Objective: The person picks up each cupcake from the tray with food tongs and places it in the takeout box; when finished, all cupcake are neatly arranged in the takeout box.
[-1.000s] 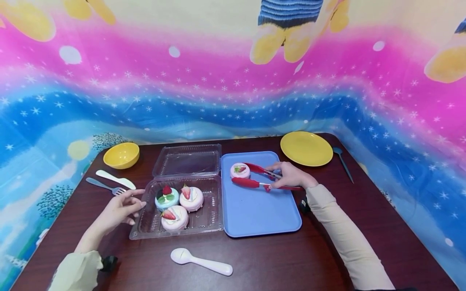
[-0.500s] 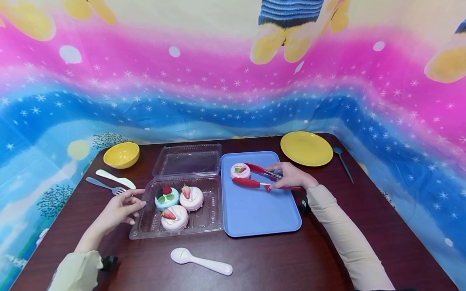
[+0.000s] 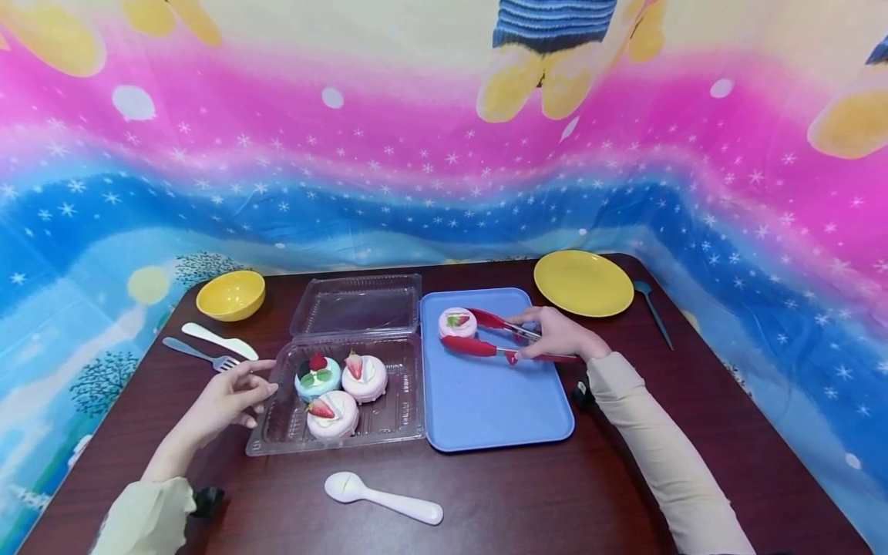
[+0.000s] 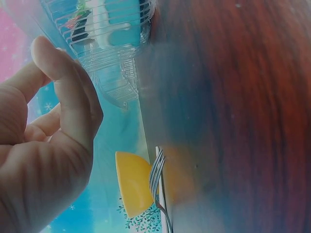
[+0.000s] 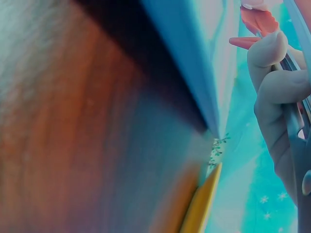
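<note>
My right hand (image 3: pixel 555 334) grips a pair of red-tipped metal tongs (image 3: pixel 470 347) over the blue tray (image 3: pixel 496 408). The tong tips lie on either side of a small pink strawberry-topped cake (image 3: pixel 457 324) near the tray's back left corner. In the right wrist view, thumb and fingers (image 5: pixel 277 92) are on the metal arms. My left hand (image 3: pixel 229 401) is at the left rim of a clear plastic container (image 3: pixel 398 420), fingers loosely bent, fingertips right at the rim. Inside are a blue-green cake (image 3: pixel 318 379) and two pink strawberry cakes (image 3: pixel 333 416).
The container's clear lid (image 3: pixel 361 304) lies folded back behind it. A white spoon (image 3: pixel 388 501) lies in front. At left are a fork (image 3: pixel 201 353), a white knife (image 3: pixel 218 341) and a yellow bowl (image 3: pixel 232 297). A yellow plate (image 3: pixel 584 284) and dark green spoon (image 3: pixel 654 312) are back right.
The pink cake and the tong tips have shifted very slightly upward in the head view. My left hand has stayed at the container's rim.
</note>
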